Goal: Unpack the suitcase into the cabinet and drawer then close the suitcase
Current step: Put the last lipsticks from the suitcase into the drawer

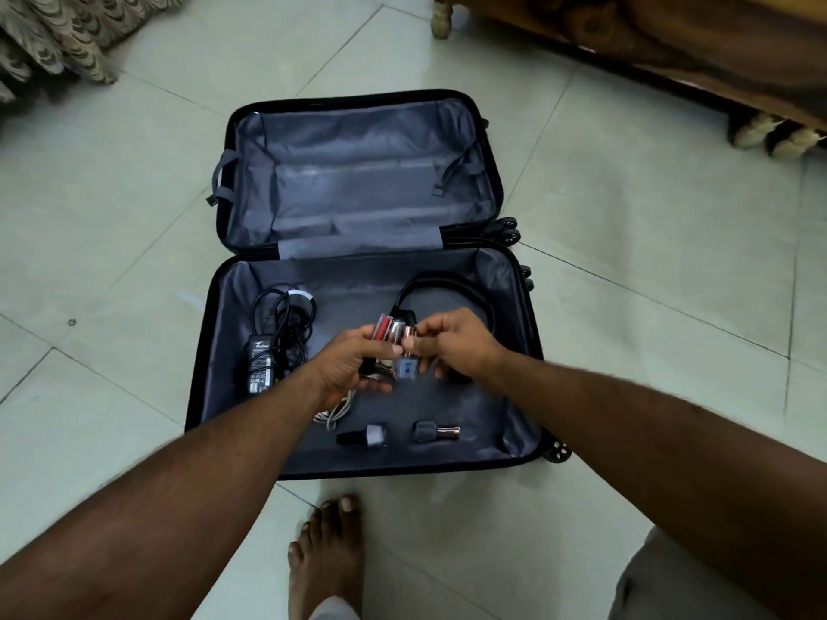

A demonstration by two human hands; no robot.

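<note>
Suitcase (358, 279) lies open mid-frame on the floor — our left hand (353, 366) clamps a bunch of small bottles (394, 337), right hand (452, 344) pinching one. Crowded grip — one could slip and drop among the cables (286, 315).

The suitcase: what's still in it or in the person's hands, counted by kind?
Small cosmetic bottles held in the hands: 3
Small bottles lying in the near half of the suitcase: 2
Black power adapter with its cord: 1
Black looped cable: 1
Pale cable under the left hand: 1
Total: 8
The right hand pinches one held bottle.
</note>
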